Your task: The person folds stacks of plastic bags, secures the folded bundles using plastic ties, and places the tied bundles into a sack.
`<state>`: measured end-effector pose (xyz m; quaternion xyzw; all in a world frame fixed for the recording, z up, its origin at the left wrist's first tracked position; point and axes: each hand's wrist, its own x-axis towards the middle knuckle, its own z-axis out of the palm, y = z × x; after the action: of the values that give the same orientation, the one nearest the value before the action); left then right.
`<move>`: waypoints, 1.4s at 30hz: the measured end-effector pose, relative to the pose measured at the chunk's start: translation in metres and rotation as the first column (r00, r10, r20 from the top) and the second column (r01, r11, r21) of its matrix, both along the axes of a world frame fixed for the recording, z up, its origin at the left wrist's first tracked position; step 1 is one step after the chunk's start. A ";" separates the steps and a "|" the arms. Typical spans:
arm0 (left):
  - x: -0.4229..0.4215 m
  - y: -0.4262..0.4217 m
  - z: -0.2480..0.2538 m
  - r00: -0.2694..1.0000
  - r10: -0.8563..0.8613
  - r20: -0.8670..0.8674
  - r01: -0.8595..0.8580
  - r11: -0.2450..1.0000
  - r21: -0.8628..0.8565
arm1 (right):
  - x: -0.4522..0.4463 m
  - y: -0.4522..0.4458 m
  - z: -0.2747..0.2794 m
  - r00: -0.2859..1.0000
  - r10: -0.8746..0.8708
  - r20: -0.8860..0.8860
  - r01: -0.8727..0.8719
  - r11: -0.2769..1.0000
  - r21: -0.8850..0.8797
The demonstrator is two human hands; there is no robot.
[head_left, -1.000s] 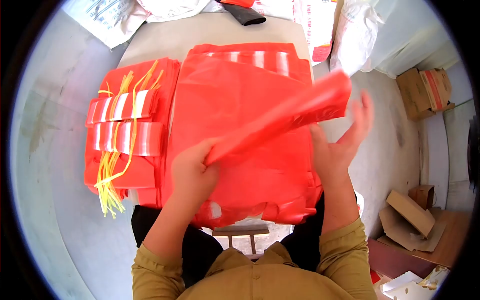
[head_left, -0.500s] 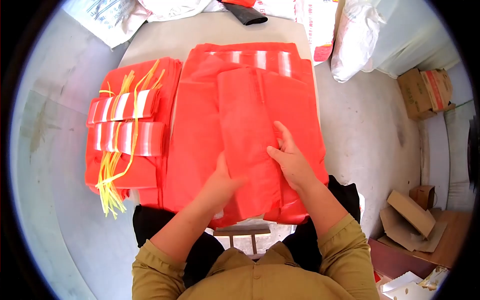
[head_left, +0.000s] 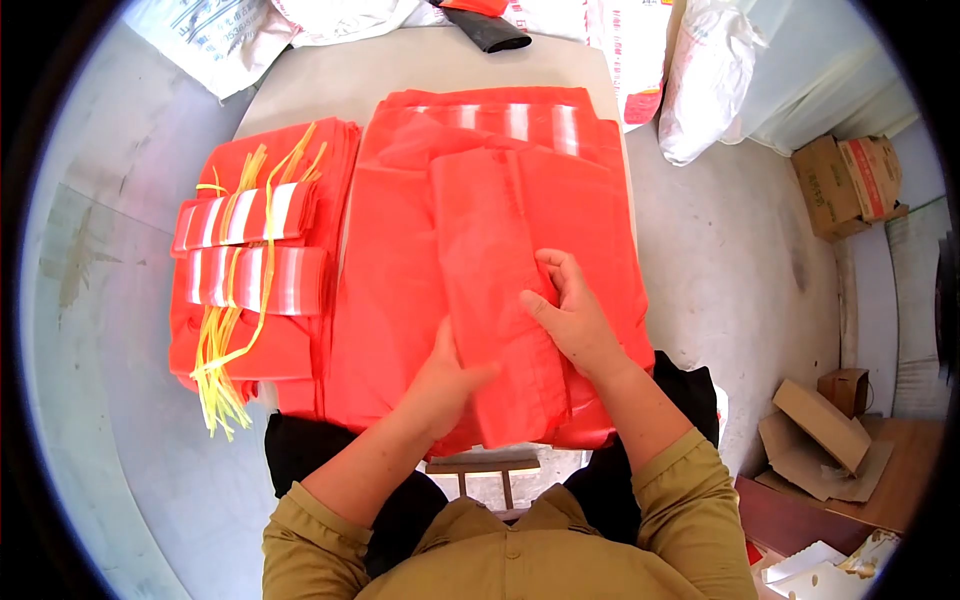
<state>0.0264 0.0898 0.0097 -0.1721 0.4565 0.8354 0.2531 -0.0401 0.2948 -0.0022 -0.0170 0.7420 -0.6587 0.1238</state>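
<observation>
A long folded red plastic bag [head_left: 485,230] lies lengthwise in front of me, on top of a wide stack of red plastic bags [head_left: 385,290]. My left hand [head_left: 440,390] grips its lower left edge, thumb over the top and fingers along the side. On the opposite edge, slightly higher up, my right hand [head_left: 575,315] holds it with thumb and curled fingers. Some fingertips are hidden by the plastic. White stripes show on the stack's far end.
Left on the table [head_left: 420,65] lies another red pile [head_left: 255,345], carrying two striped folded bundles [head_left: 255,280] and yellow ties [head_left: 215,385]. White sacks [head_left: 215,40] and a black roll [head_left: 490,30] are at the back. Cardboard boxes [head_left: 850,185] stand to the right.
The folded bag has slid slightly towards me, its far end lower than before. My right hand has shifted a little left, its fingers more curled; my left hand stays near the lower left edge.
</observation>
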 end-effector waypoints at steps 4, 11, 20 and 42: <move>0.003 0.001 0.004 0.999 -0.052 -0.013 0.051 0.996 -0.072 | -0.005 -0.007 0.015 1.000 -0.006 0.005 0.007 0.991 -0.135; 0.009 -0.003 -0.003 0.996 -0.082 -0.037 0.079 0.994 -0.075 | -0.006 -0.006 0.012 0.992 -0.062 0.107 0.083 0.975 -0.206; 0.009 -0.002 -0.008 0.990 -0.117 -0.084 0.110 0.990 -0.083 | -0.010 0.001 0.002 1.000 -0.025 0.010 0.027 0.974 -0.226; 0.006 -0.039 0.039 0.967 -0.249 -0.057 0.228 0.942 -0.246 | 0.006 -0.014 0.016 0.999 -0.035 -0.041 0.034 0.999 -0.025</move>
<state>0.0328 0.0506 0.0482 -0.1077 0.5812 0.7447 0.3100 -0.0339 0.2804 0.0141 -0.0193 0.7365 -0.6692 0.0971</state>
